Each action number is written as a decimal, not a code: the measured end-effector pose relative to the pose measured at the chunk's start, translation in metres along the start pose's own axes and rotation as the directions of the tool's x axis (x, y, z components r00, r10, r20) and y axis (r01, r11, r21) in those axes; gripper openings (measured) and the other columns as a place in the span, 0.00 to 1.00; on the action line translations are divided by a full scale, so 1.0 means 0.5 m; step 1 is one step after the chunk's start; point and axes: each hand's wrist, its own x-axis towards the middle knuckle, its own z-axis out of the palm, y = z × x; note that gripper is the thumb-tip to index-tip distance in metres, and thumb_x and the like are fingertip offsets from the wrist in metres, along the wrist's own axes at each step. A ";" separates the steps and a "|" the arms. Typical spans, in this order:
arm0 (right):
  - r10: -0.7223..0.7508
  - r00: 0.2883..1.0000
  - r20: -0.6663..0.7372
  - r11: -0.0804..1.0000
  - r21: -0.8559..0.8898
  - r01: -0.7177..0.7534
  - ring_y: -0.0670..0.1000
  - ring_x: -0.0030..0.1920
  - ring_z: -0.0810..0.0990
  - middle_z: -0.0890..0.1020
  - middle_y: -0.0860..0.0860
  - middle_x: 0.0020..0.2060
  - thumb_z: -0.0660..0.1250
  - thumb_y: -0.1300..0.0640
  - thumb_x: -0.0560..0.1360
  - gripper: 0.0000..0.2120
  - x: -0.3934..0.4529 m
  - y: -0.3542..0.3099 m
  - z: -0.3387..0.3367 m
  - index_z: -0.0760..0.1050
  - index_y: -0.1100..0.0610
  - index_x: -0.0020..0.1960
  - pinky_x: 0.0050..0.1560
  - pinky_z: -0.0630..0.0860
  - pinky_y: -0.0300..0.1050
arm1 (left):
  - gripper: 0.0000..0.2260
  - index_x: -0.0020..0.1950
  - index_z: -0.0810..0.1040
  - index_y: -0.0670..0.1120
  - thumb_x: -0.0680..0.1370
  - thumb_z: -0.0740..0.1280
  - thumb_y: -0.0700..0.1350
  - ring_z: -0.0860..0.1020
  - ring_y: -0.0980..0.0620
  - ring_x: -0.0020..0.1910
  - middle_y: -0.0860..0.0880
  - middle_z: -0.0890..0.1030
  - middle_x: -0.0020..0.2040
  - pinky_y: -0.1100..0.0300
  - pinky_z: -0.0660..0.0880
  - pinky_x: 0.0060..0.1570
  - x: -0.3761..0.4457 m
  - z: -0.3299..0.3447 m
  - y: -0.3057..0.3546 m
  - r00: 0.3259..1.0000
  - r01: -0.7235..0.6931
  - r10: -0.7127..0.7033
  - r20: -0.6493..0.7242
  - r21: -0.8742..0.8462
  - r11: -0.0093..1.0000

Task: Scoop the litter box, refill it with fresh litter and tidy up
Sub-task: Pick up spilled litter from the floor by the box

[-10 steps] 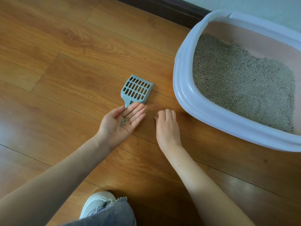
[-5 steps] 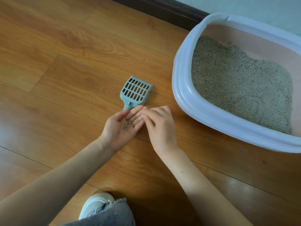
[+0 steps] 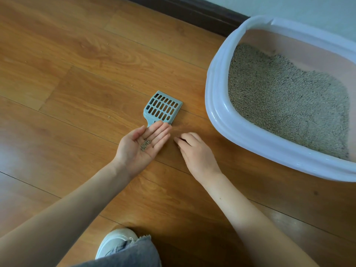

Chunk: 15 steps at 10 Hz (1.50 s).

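A white litter box stands on the wood floor at the right, with grey litter spread inside. A blue slotted scoop lies flat on the floor left of the box. My left hand is held palm up just in front of the scoop and covers its handle. A small heap of litter grains lies in that palm. My right hand is palm down beside it, its curled fingertips bunched on the floor. Whatever may be between those fingertips is hidden.
A dark baseboard runs along the wall behind the box. A stray speck lies on the floor left of the scoop. My white shoe and jeans leg are at the bottom edge.
My right hand went from the floor to my left palm, where it dropped grains, then moved back down to the floor. My left hand stayed palm up.
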 end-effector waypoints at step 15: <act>0.373 0.928 -0.012 0.894 0.273 -0.356 0.47 0.54 0.75 0.78 0.50 0.52 0.67 0.62 0.77 0.12 -0.031 0.030 -0.031 0.79 0.58 0.60 0.58 0.76 0.44 | 0.21 0.56 0.79 0.30 0.82 0.52 0.43 0.79 0.38 0.57 0.35 0.79 0.59 0.43 0.72 0.60 -0.002 -0.002 0.002 1.000 0.002 -0.002 -0.010 -0.002 1.000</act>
